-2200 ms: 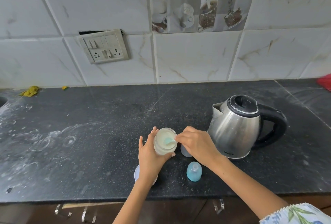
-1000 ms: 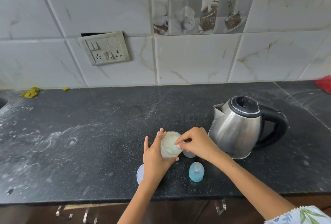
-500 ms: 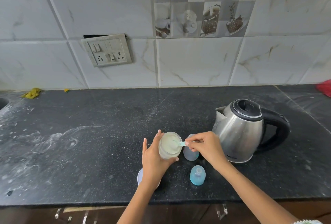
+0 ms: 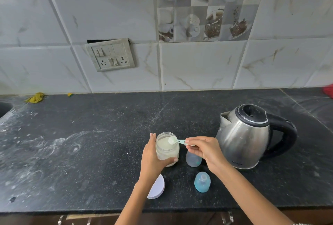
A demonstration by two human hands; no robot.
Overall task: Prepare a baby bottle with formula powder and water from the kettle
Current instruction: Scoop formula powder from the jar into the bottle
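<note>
A clear jar of whitish formula powder (image 4: 167, 150) stands open on the black counter, and my left hand (image 4: 152, 156) wraps around its left side. My right hand (image 4: 205, 150) pinches the handle of a small pale green scoop (image 4: 175, 141), whose bowl sits over the jar's mouth. Just right of the jar stands the open translucent baby bottle (image 4: 193, 160), partly hidden under my right hand. Its blue cap with the teat (image 4: 202, 182) rests on the counter in front. A steel kettle (image 4: 243, 134) with a black handle and shut lid stands to the right.
The jar's white lid (image 4: 157, 187) lies near the counter's front edge under my left forearm. A sink edge (image 4: 4, 107) shows at far left, a yellow scrap (image 4: 35, 97) by the wall, a red item (image 4: 328, 90) at far right. Powdery smears cover the left counter.
The scoop was down inside the tilted jar; now the jar stands upright and the scoop is lifted to its rim with the bowl showing. The bottle has come into view.
</note>
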